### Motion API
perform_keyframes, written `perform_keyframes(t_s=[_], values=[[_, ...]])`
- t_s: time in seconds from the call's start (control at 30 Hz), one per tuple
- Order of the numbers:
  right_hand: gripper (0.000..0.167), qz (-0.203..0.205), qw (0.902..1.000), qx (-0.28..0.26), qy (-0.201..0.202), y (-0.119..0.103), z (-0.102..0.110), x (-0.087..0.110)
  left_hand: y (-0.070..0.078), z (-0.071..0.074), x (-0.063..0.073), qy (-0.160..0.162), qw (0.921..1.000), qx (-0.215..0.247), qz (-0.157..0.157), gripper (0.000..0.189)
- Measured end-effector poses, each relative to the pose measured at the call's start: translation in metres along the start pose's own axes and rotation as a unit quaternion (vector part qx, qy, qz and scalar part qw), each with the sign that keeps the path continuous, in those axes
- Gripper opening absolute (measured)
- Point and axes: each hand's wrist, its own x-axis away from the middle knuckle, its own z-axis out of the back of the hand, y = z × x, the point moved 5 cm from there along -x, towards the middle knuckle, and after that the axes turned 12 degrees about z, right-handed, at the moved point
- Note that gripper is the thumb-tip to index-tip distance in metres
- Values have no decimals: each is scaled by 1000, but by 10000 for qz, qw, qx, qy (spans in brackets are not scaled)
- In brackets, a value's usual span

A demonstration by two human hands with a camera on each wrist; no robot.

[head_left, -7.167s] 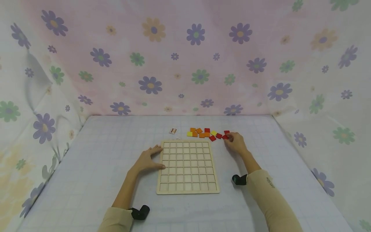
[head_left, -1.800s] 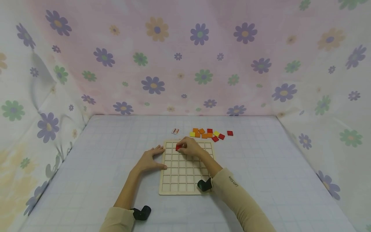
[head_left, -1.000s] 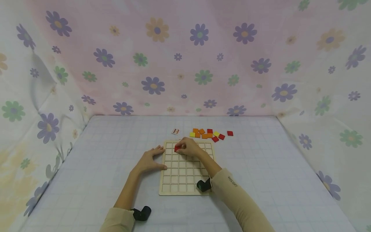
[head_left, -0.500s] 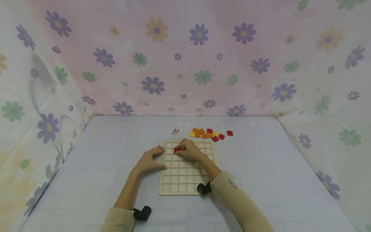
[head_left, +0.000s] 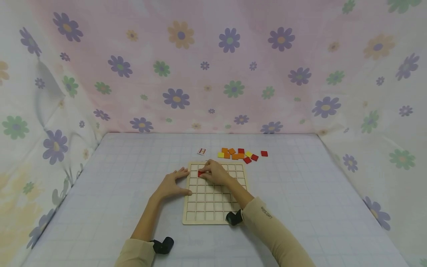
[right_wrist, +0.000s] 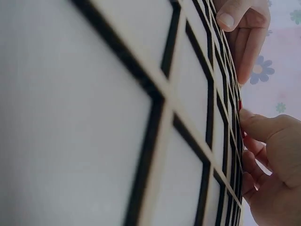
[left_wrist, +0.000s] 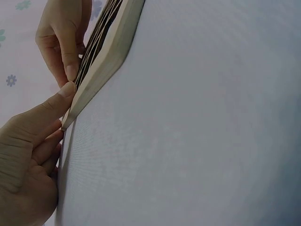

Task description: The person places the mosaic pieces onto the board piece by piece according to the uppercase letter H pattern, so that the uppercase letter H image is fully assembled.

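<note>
A pale wooden grid board (head_left: 209, 222) lies on the table, its square cells framed by thin raised strips. Between thumb and fingers my right hand (head_left: 217, 173) pinches a small red square tile (head_left: 199, 174), low over the second row from the back and the second column from the left. The hand covers part of the tile; a sliver of its red edge shows in the right wrist view. My left hand (head_left: 171, 184) rests against the board's left side, fingers spread and thumb on the rim (left_wrist: 89, 89).
Behind the board lies a loose group of square tiles: several orange tiles (head_left: 235, 157), red tiles (head_left: 247, 160) and two yellow ones (head_left: 221, 155). One red tile (head_left: 264, 153) sits apart to the right. A small patterned card (head_left: 202, 151) lies left of them.
My right hand has carried a red tile from the right end of the tile group to the board, then shifted slightly left and nearer. My left hand stays at the board's left edge.
</note>
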Motion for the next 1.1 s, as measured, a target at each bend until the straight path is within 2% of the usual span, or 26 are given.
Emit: perform_keyframes(t_s=[0.07,0.13,0.2,0.3,0.33,0.43,0.53,0.57,0.6,0.7,0.8,0.97,1.1], values=[[27,51,10000,-14,-50,-1,3,3,0,0,0,2,10000,-4,8,82],[29,-34,9995,-250,182,1,9,9,0,0,1,-1,10000,-21,20,82],[29,-225,9959,-586,654,7,19,18,1,0,1,-2,10000,-26,14,82],[28,-438,9837,-892,1500,22,38,35,0,-1,1,20,10000,-24,-21,82],[27,-302,9791,-960,1769,33,42,42,0,0,1,30,10000,-13,-38,82],[26,-552,9684,-921,2250,48,60,61,0,0,1,42,10000,-26,-76,82],[26,-920,9622,-555,2501,61,74,78,1,2,1,45,9999,-59,-93,82],[28,-1247,9594,-393,2499,59,81,83,1,2,1,46,9999,-59,-95,82],[29,-1406,9567,-248,2537,63,84,88,1,2,1,47,9999,-59,-103,82],[31,-1716,9512,89,2561,74,91,102,1,2,1,40,9999,-44,-83,82],[31,-1996,9507,143,2368,84,90,113,1,1,0,18,10000,-22,-59,82],[29,-1893,9576,326,2147,89,87,115,1,0,1,3,10000,-34,-15,82],[25,-1873,9556,465,2226,90,87,111,1,0,1,10,10000,-59,-2,82]])
